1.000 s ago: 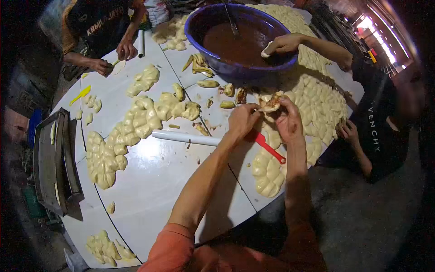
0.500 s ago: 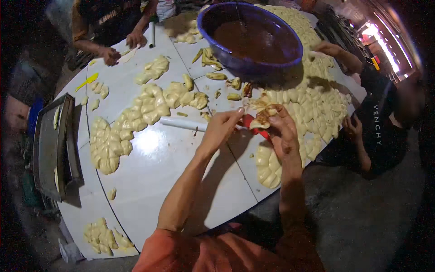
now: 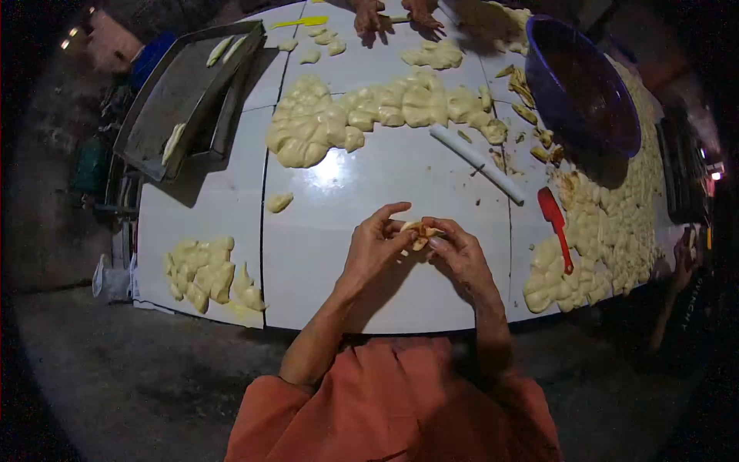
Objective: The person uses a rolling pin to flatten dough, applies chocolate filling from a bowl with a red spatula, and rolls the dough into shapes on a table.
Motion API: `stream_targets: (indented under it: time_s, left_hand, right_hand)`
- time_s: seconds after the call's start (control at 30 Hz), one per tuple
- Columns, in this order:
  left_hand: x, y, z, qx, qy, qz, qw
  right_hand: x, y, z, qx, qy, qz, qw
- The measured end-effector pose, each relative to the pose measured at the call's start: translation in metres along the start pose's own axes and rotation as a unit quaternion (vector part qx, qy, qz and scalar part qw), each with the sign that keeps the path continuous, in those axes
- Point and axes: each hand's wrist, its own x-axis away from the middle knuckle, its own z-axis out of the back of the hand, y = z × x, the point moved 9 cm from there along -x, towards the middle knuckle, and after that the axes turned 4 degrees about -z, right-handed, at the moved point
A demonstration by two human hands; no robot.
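Observation:
A small piece of pale dough [image 3: 416,228] with brown filling on it is pinched between my two hands, above the bare front part of the white table. My left hand [image 3: 375,248] grips its left side, index finger lifted. On the other side, my right hand [image 3: 462,258] holds the edge with thumb and fingers. To the right lies a red spatula [image 3: 557,223] on a mass of dough pieces [image 3: 608,223]. A white rolling pin [image 3: 479,166] rests slantwise beyond my hands.
A purple basin [image 3: 548,96] with brown filling stands at the back right, banana-like pieces [image 3: 524,113] beside it. Dough heaps [image 3: 308,127] lie farther back and at front left [image 3: 202,269]. Metal trays [image 3: 165,108] sit at left. Another person's hands [image 3: 369,19] work at the far edge.
My right hand has let go of the red spatula, now lying on the dough at right. Both hands have drawn back nearer to me with the filled dough. The view has swung left.

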Motion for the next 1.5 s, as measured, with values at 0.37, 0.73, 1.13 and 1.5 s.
stream_targets:
  time_s: [0.37,0.73,1.13,1.5]
  left_hand:
    - [0.078,-0.006,0.078,-0.128,0.076,0.017,0.989]
    - [0.12,-0.003,0.035,-0.563,0.063,-0.232,0.791]
    - [0.125,-0.043,0.051,-0.658,0.02,-0.163,0.735]
    - [0.127,-0.025,0.043,-0.651,0.011,-0.231,0.723]
  right_hand:
    - [-0.025,0.017,-0.087,0.136,-0.08,-0.006,0.988]
    - [0.007,-0.013,-0.111,0.503,0.037,0.275,0.818]
    - [0.027,0.053,-0.112,0.681,-0.032,0.232,0.694]
    - [0.02,-0.005,-0.037,0.491,0.051,0.296,0.818]
